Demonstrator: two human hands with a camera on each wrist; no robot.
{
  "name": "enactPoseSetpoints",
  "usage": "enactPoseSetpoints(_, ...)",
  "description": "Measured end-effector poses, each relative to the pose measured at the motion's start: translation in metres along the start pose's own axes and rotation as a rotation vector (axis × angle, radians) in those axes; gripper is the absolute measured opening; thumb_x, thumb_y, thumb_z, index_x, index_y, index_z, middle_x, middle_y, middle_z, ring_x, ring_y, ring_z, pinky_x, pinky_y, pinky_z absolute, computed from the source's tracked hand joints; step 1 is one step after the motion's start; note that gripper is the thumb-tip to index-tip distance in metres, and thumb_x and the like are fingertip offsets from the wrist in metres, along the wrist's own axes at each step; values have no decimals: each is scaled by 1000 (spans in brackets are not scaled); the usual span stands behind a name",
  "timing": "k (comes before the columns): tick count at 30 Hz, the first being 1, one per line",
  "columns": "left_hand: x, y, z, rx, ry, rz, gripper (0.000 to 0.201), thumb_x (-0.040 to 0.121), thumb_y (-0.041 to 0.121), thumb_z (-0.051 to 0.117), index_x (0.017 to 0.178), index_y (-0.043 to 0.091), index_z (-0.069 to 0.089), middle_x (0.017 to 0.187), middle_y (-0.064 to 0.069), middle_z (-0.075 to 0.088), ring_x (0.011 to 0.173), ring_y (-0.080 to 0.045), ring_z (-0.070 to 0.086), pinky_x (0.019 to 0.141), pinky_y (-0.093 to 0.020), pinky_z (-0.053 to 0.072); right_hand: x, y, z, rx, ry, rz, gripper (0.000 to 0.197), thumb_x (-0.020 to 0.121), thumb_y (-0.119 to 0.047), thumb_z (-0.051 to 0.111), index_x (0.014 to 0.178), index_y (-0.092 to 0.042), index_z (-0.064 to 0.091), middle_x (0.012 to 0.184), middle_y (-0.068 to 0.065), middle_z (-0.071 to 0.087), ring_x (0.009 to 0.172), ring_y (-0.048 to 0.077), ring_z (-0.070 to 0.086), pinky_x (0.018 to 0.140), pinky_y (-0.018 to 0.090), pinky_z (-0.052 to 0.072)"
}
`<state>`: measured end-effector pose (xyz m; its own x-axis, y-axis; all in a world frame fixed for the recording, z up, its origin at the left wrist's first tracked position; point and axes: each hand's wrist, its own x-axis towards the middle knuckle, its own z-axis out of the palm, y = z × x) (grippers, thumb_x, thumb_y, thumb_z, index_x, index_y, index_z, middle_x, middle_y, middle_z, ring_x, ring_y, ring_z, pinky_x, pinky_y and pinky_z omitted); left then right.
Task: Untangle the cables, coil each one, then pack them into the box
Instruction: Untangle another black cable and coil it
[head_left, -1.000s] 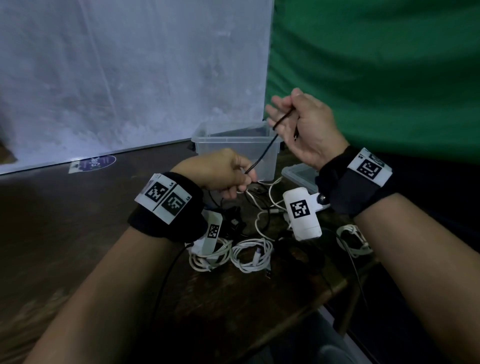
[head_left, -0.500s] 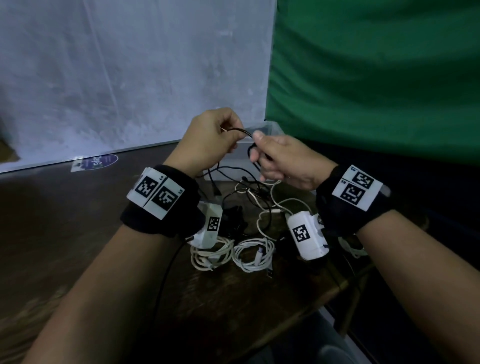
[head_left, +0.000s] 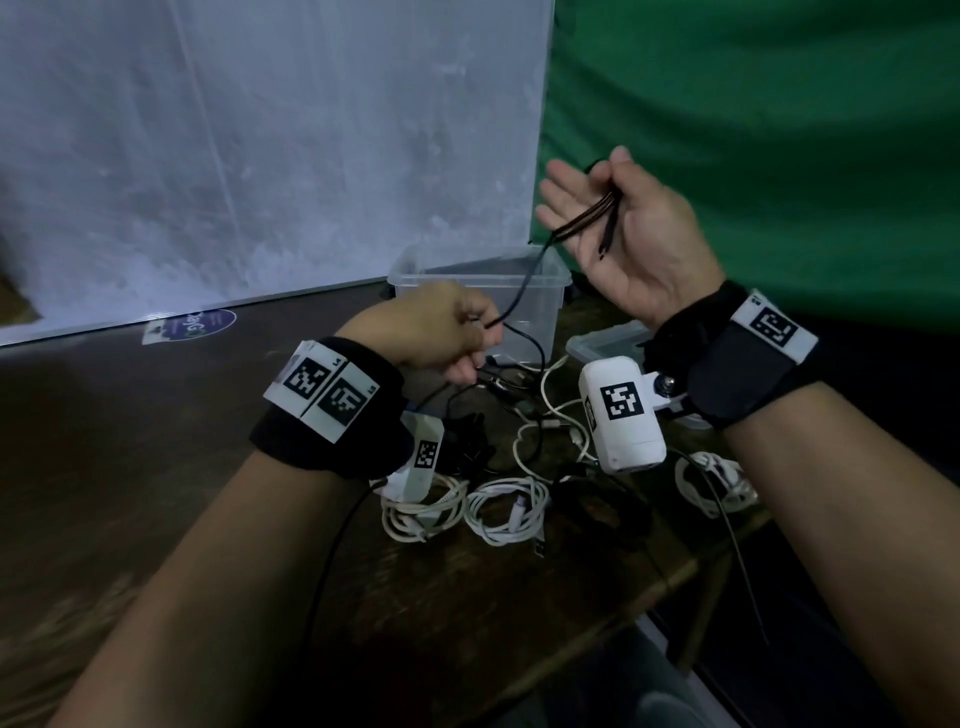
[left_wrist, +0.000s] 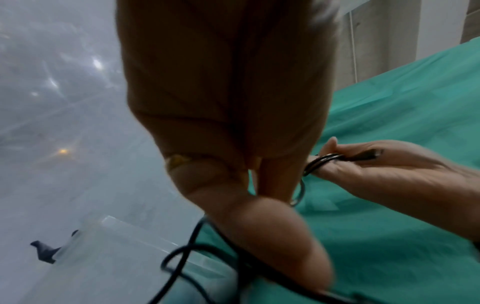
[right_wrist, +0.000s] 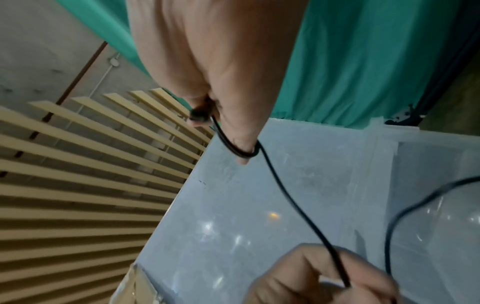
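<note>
A thin black cable (head_left: 521, 293) runs taut between my two hands above the table. My right hand (head_left: 597, 208) is raised, palm toward me, with several turns of the cable looped over its fingers and pinned by the thumb (left_wrist: 331, 147). One loop circles a finger (right_wrist: 242, 153) in the right wrist view. My left hand (head_left: 467, 338) sits lower, in front of the clear plastic box (head_left: 415, 275), and pinches the cable (right_wrist: 285, 189) between thumb and fingertips. The cable's slack trails down into the loose tangle (head_left: 519, 400) on the table.
Three coiled white cables (head_left: 421, 512) (head_left: 506, 512) (head_left: 714, 480) and a dark coil (head_left: 602, 512) lie near the wooden table's front edge (head_left: 597, 629). The box lid (head_left: 608, 340) rests right of the box. A white board and a green cloth stand behind.
Half a second ago both hands met in front of the box. My right hand has since lifted up and right with the loops, and my left has dropped, drawing the cable tight.
</note>
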<state>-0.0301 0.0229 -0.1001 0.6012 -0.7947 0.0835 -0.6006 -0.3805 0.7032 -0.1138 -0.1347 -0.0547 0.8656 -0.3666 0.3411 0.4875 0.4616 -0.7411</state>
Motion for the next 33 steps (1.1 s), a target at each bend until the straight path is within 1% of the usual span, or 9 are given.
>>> enactPoseSetpoints(2, -3, 4, 0, 61, -76, -26, 11, 97, 12, 48, 90, 14, 57, 70, -3, 60, 46, -6, 59, 48, -18, 50, 4, 6, -3, -190, 53, -69, 33, 103, -25, 36, 75, -14, 51, 117, 12, 62, 114, 16, 57, 96, 32, 43)
enactPoseSetpoints(6, -5, 6, -4, 105, -53, 2, 13, 96, 12, 50, 84, 14, 55, 70, -3, 61, 42, -10, 55, 43, -18, 45, 1, 17, -15, -1059, 42, -235, 29, 102, -25, 38, 79, -17, 54, 66, -8, 44, 58, 0, 41, 60, 18, 35)
enactPoseSetpoints(8, -5, 7, -6, 120, 39, 59, 13, 96, 16, 51, 85, 10, 56, 68, -6, 61, 43, -12, 53, 45, -20, 43, -3, 19, -16, -1384, -90, -183, 25, 101, -23, 38, 85, -15, 55, 64, -6, 45, 50, 0, 40, 47, 15, 30)
enactPoseSetpoints(10, -3, 7, -9, 159, 174, 131, 18, 94, 21, 54, 80, 11, 56, 64, -4, 58, 44, -8, 49, 50, -23, 42, -6, 23, -16, -1496, -201, -87, 25, 101, -20, 39, 78, -16, 50, 72, 3, 58, 60, 8, 53, 54, 18, 38)
enactPoseSetpoints(13, -1, 8, -12, 93, 334, 198, 21, 94, 23, 55, 73, 21, 54, 65, -1, 56, 45, -5, 42, 49, -22, 37, -8, 29, -18, -1373, -278, 45, 31, 102, -26, 37, 75, -18, 50, 57, 2, 51, 54, 18, 51, 63, 33, 43)
enactPoseSetpoints(17, 0, 8, -12, -166, 375, 206, 19, 96, 12, 51, 77, 15, 56, 67, 0, 57, 43, -2, 46, 46, -17, 41, -12, 33, -17, -1152, -312, 105, 34, 98, -32, 46, 68, -16, 50, 55, -4, 36, 47, 7, 34, 51, 22, 35)
enactPoseSetpoints(23, -3, 5, -18, -280, 355, 216, 24, 88, -9, 54, 86, 12, 64, 78, -8, 64, 68, -12, 59, 74, -20, 52, -6, 30, -21, -885, -141, 99, 36, 101, -24, 41, 68, -13, 47, 43, -7, 30, 36, 8, 26, 50, 26, 38)
enactPoseSetpoints(26, -6, 7, -19, -238, 333, 218, 7, 87, -1, 61, 89, 2, 67, 73, -10, 63, 61, -10, 58, 67, -16, 52, -3, 25, -22, -831, -109, 104, 39, 102, -27, 37, 65, -15, 41, 38, -9, 26, 36, 10, 22, 50, 26, 38)
enactPoseSetpoints(33, 0, 11, -20, -396, 576, 156, 25, 98, 15, 49, 79, 3, 62, 61, -7, 58, 41, -6, 55, 44, -17, 47, -11, 28, -26, -1008, -308, 281, 40, 101, -27, 39, 64, -13, 46, 38, -10, 27, 37, 10, 22, 51, 27, 34)
